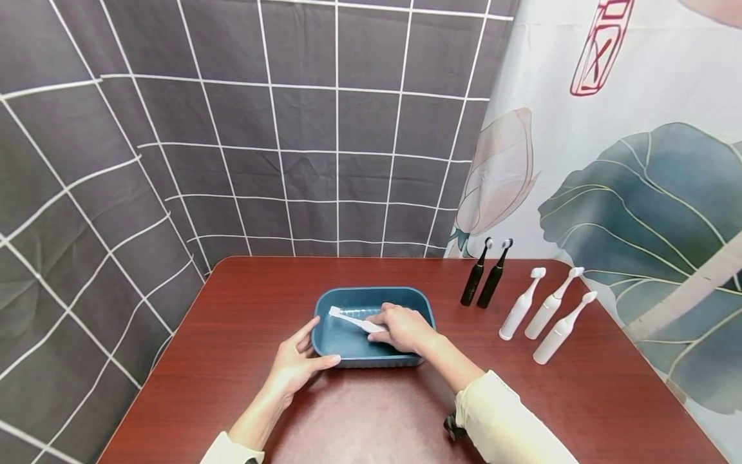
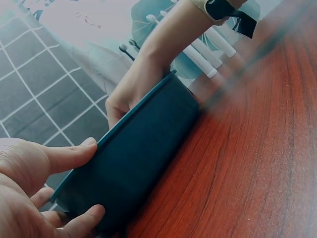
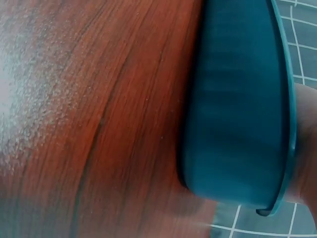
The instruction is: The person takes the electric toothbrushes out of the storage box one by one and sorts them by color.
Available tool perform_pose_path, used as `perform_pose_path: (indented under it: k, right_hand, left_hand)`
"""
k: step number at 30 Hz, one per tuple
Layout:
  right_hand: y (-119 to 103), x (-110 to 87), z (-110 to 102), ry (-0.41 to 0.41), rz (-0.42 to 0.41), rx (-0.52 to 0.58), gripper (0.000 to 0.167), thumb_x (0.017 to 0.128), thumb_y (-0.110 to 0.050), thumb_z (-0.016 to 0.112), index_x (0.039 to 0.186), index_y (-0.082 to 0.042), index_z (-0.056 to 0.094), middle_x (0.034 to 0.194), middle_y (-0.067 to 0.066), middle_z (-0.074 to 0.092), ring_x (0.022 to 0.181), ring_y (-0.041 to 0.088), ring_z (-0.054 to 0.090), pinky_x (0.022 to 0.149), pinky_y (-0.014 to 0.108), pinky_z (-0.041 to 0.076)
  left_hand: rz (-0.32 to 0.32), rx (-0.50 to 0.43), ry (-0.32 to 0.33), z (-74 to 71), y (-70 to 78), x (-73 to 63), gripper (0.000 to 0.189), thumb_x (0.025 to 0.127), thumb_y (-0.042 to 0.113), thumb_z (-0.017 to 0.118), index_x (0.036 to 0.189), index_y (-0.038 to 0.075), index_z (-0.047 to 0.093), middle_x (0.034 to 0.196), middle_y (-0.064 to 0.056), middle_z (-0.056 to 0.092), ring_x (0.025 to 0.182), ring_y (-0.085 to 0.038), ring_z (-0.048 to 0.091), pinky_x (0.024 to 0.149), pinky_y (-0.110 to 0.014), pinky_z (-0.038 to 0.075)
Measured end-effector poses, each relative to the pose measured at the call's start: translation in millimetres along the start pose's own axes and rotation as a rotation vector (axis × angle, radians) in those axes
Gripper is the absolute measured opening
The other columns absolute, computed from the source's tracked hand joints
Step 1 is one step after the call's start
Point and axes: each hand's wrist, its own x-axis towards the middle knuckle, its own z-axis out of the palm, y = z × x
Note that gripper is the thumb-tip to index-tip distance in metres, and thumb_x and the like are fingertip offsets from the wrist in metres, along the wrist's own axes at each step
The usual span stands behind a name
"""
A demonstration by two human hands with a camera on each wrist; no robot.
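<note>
A blue plastic basin (image 1: 346, 348) stands on the table, its outer wall also seen in the left wrist view (image 2: 143, 153) and right wrist view (image 3: 237, 109). My left hand (image 1: 292, 367) holds its near left corner, thumb along the front rim and fingers by the left side. Inside the basin, my right hand (image 1: 402, 327) grips a white electric toothbrush (image 1: 355, 320) by its handle. The brush head points to the far left. In both wrist views the basin wall hides the toothbrush.
Right of the basin, two black electric toothbrushes (image 1: 482, 276) lie near the back, with three white ones (image 1: 545, 317) beside them. Grey checked cloth (image 1: 301, 174) hangs behind and left of the red-brown table (image 1: 232, 335); a floral curtain (image 1: 626, 161) hangs at the right.
</note>
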Motion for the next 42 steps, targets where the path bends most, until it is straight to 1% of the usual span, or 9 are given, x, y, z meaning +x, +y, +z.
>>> perform_pose_path:
  k: [4, 10, 14, 18, 24, 31, 35, 42]
  right_hand:
    - [-0.6, -0.9, -4.9, 0.021, 0.013, 0.027, 0.04, 0.093, -0.041, 0.071, 0.13, -0.025, 0.071, 0.087, -0.006, 0.054, 0.07, 0.01, 0.048, 0.059, 0.027, 0.043]
    - [-4.2, -6.2, -15.8, 0.081, 0.015, 0.069, 0.042, 0.093, -0.043, 0.071, 0.131, -0.026, 0.07, 0.09, -0.008, 0.055, 0.071, 0.008, 0.048, 0.059, 0.026, 0.043]
    - [-5.4, -11.6, -23.6, 0.132, 0.009, 0.1, 0.042, 0.092, -0.043, 0.072, 0.131, -0.028, 0.069, 0.092, -0.01, 0.055, 0.072, 0.006, 0.049, 0.06, 0.025, 0.043]
    - [-5.0, -16.4, -31.2, 0.199, -0.009, 0.096, 0.04, 0.092, -0.042, 0.072, 0.13, -0.03, 0.069, 0.092, -0.011, 0.054, 0.072, 0.005, 0.049, 0.059, 0.025, 0.043]
    - [-1.7, -26.7, -44.0, 0.284, -0.003, 0.099, 0.04, 0.092, -0.041, 0.074, 0.13, -0.028, 0.07, 0.092, -0.012, 0.053, 0.071, 0.006, 0.05, 0.056, 0.026, 0.043]
    - [12.7, -46.4, -56.2, 0.372, 0.036, 0.15, 0.039, 0.09, -0.038, 0.076, 0.128, -0.028, 0.071, 0.09, -0.013, 0.053, 0.068, 0.005, 0.049, 0.054, 0.026, 0.043]
    - [24.2, -58.8, -58.3, 0.42, 0.044, 0.161, 0.04, 0.089, -0.036, 0.078, 0.127, -0.03, 0.071, 0.087, -0.013, 0.052, 0.068, 0.005, 0.049, 0.055, 0.026, 0.043]
    - [37.9, -79.6, -59.8, 0.472, 0.094, 0.175, 0.039, 0.089, -0.035, 0.078, 0.128, -0.03, 0.07, 0.088, -0.014, 0.053, 0.07, 0.006, 0.051, 0.058, 0.028, 0.044]
  left_hand:
    - [-0.009, 0.009, 0.0, 0.4, 1.3, -1.0, 0.092, 0.07, 0.007, 0.093, 0.151, 0.014, 0.048, 0.147, -0.024, 0.047, 0.132, -0.043, 0.049, 0.098, -0.043, 0.049]
    - [-0.012, 0.024, 0.006, 0.7, 1.8, -1.0, 0.092, 0.07, 0.008, 0.093, 0.151, 0.014, 0.048, 0.147, -0.024, 0.047, 0.132, -0.043, 0.049, 0.098, -0.044, 0.049]
    - [-0.009, 0.017, 0.006, 0.5, 1.1, -0.8, 0.093, 0.07, 0.007, 0.093, 0.151, 0.013, 0.048, 0.147, -0.024, 0.047, 0.131, -0.043, 0.049, 0.098, -0.044, 0.049]
    - [-0.005, 0.007, 0.004, 0.6, 0.5, -0.6, 0.094, 0.069, 0.007, 0.093, 0.151, 0.012, 0.047, 0.147, -0.025, 0.047, 0.131, -0.043, 0.049, 0.097, -0.044, 0.049]
    - [-0.007, -0.004, 0.007, 0.6, 0.3, 0.1, 0.094, 0.069, 0.005, 0.092, 0.151, 0.012, 0.048, 0.148, -0.024, 0.046, 0.132, -0.043, 0.048, 0.096, -0.042, 0.051]
    - [0.003, -0.005, 0.001, 0.3, 0.5, 0.4, 0.094, 0.07, 0.005, 0.092, 0.151, 0.011, 0.047, 0.148, -0.027, 0.045, 0.132, -0.046, 0.046, 0.095, -0.043, 0.051]
    - [-0.005, -0.009, -0.001, 0.3, 0.3, 0.1, 0.093, 0.07, 0.005, 0.092, 0.151, 0.013, 0.047, 0.148, -0.026, 0.045, 0.133, -0.045, 0.045, 0.096, -0.043, 0.051]
    - [-0.029, -0.006, -0.005, 1.3, 0.2, -1.0, 0.095, 0.069, 0.005, 0.093, 0.151, 0.014, 0.047, 0.15, -0.026, 0.043, 0.135, -0.045, 0.044, 0.095, -0.045, 0.051]
